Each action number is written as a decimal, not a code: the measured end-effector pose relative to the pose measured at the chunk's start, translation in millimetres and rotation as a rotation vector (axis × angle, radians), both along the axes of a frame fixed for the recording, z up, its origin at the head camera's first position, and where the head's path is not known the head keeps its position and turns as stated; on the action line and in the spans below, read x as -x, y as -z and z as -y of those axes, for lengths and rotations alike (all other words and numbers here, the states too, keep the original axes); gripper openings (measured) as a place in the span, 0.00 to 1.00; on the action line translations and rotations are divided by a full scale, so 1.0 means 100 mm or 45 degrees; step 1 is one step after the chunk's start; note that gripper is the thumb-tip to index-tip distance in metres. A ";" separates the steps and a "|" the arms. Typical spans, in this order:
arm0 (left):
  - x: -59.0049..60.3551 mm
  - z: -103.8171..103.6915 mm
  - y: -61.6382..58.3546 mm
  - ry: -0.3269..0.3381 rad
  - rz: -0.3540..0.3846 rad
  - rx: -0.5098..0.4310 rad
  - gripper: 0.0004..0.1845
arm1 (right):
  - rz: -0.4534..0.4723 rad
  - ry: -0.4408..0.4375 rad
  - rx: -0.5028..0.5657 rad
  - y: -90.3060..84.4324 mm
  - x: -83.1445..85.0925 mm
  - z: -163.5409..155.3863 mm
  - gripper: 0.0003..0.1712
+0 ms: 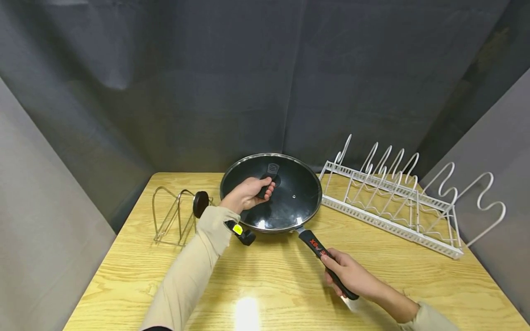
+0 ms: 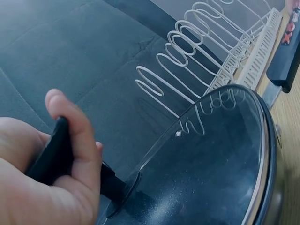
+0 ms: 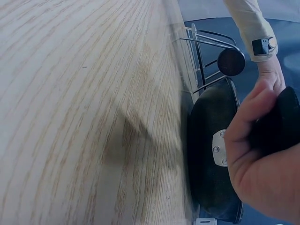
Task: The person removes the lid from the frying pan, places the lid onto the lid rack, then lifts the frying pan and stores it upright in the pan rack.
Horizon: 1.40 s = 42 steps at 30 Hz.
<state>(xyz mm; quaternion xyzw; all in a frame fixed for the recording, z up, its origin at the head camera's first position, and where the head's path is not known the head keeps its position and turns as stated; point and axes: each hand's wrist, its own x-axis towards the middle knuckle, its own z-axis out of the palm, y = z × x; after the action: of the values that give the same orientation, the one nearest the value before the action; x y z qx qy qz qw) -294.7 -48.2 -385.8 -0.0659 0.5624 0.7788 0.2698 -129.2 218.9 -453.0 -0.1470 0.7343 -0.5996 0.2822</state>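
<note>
A dark wok [image 3: 204, 122] with a long black handle [image 1: 308, 238] sits near the back middle of the table, capped by a clear glass lid [image 1: 296, 179] with a metal rim. My left hand [image 1: 248, 191] reaches over the lid and grips its upright black handle [image 1: 272, 169]; the left wrist view shows the fingers wrapped about that handle [image 2: 55, 152]. Around the wok's long handle curl the fingers of my right hand [image 1: 349, 273], close to its free end. In the right wrist view the wok's dark outer side and riveted handle bracket [image 3: 219, 149] show beyond the right hand [image 3: 262, 178].
To the right stands a long white wire rack [image 1: 372, 214] with wavy dividers. At the left is a small metal wire rack [image 1: 179, 220] with a round black piece [image 1: 200, 204] at its side. Dark curtain [image 1: 232, 82] hangs behind the wooden table [image 1: 136, 271].
</note>
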 end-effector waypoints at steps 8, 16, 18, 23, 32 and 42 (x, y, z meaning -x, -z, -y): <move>0.01 -0.03 0.00 0.028 0.032 -0.053 0.13 | -0.009 0.003 -0.018 -0.01 -0.03 -0.01 0.24; 0.00 -0.08 0.00 0.007 0.054 -0.098 0.12 | -0.027 -0.007 -0.015 -0.06 -0.08 -0.04 0.23; -0.01 -0.08 -0.01 0.018 0.043 -0.100 0.13 | -0.035 -0.009 -0.031 -0.06 -0.08 -0.04 0.23; -0.01 -0.08 -0.03 0.012 0.004 -0.094 0.12 | -0.069 0.003 -0.075 -0.04 -0.05 -0.04 0.23; 0.00 -0.03 -0.06 0.022 -0.077 -0.079 0.12 | -0.085 0.016 -0.104 -0.07 0.00 -0.01 0.22; -0.02 0.01 -0.20 -0.013 -0.295 -0.080 0.10 | -0.136 -0.004 -0.146 -0.09 0.05 -0.01 0.21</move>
<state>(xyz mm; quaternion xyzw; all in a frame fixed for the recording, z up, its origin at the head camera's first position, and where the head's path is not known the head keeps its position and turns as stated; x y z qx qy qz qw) -292.4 -48.9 -365.5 0.0302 0.5649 0.7997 0.2009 -134.4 219.6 -443.8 -0.1637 0.7813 -0.5473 0.2515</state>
